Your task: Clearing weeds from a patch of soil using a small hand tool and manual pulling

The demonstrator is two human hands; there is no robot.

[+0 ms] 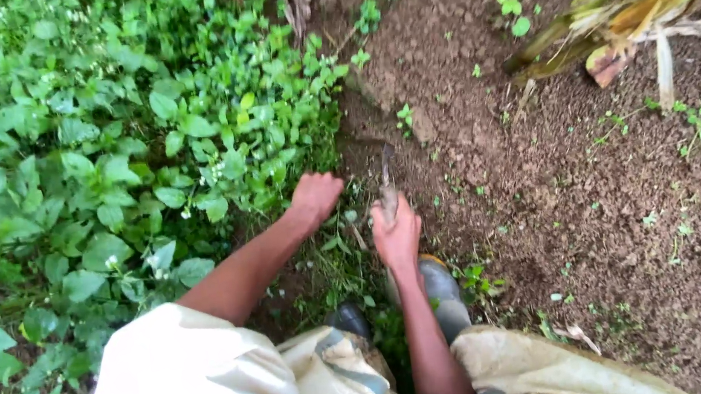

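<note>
My right hand [397,234] is closed around the handle of a blade tool [387,176] whose dark, muddy blade points away from me toward the edge of the bare soil. My left hand [314,197] reaches into the leafy green weeds [148,139] at their border with the soil, fingers curled down among low stems; whether it grips any is hidden. Both arms stretch forward over my knees. Below the right hand stand my dark rubber boots [441,287].
Dense broad-leaved weeds with small white flowers fill the left half. Brown tilled soil [582,200] with tiny sprouts covers the right. Dry yellow-green banana stalks [632,7] lie at the top right. My pale trousers [214,381] fill the bottom.
</note>
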